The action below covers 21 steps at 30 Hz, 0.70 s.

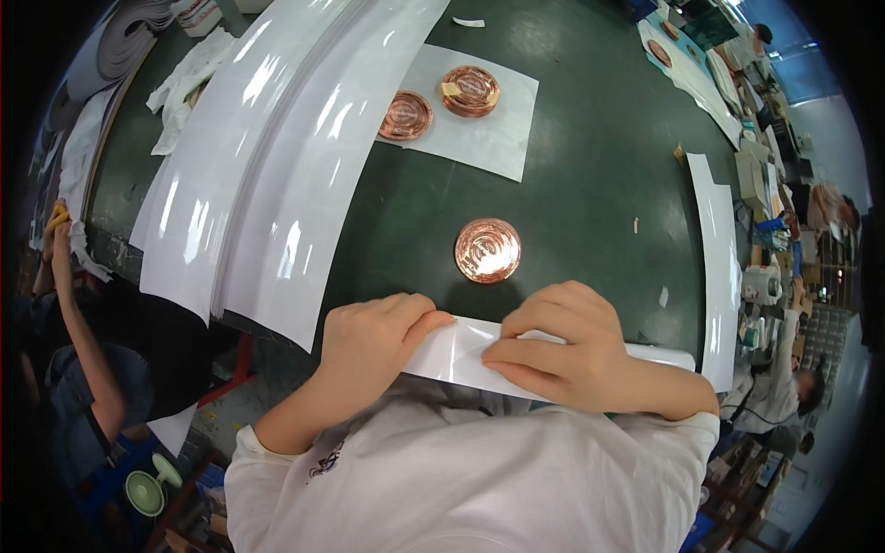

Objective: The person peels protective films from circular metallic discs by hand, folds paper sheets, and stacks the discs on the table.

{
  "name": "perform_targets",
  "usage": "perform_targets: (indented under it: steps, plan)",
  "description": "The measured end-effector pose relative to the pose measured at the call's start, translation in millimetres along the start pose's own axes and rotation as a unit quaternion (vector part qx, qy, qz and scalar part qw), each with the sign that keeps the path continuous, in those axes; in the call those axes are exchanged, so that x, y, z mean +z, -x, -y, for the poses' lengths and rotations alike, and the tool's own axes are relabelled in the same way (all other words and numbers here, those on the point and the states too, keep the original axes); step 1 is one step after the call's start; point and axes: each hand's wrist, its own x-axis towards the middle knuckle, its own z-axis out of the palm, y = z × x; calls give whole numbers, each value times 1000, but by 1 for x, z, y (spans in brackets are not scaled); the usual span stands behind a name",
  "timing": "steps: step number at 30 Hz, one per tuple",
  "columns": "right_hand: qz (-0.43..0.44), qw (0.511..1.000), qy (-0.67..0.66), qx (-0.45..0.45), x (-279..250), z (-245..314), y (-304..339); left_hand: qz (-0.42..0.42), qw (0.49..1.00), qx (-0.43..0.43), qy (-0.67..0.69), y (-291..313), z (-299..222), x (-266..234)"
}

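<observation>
A narrow strip of white glossy sheet [447, 358] lies along the table's near edge, close against my body. My left hand [378, 336] grips the strip's left end, fingers curled and thumb pointing right. On the strip's middle, my right hand [567, 346] has thumb and forefinger pinched together at a slight fold; the fingertips partly hide what is between them. The strip's right end [664, 357] looks rolled and shows past my right wrist. Just beyond my hands, a shiny copper-coloured round disc [488, 251] lies flat on the table.
Large curved white glossy sheets [286, 203] cover the left of the dark green table [599, 138]. Farther back, two copper-coloured discs [470, 91] rest on a pale square sheet [498, 147]. Another white sheet [714, 267] lies at right. Other people [88, 369] are at both sides.
</observation>
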Motion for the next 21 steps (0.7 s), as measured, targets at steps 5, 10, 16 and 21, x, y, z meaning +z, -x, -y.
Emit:
perform_targets:
  steps: [5,10,16,21]
  plan:
    - [-56,982,-166,73,-37,-13,-1,-24,984,95,-147,0,11,0]
    - [-169,933,-229,222,-28,-46,1,-67,963,189,-182,-5,24,14]
    - [-143,839,-385,358,12,-72,1,-61,948,218,-225,-6,27,17]
    - [-131,823,-426,353,30,-81,4,-50,945,220,-239,-6,26,17]
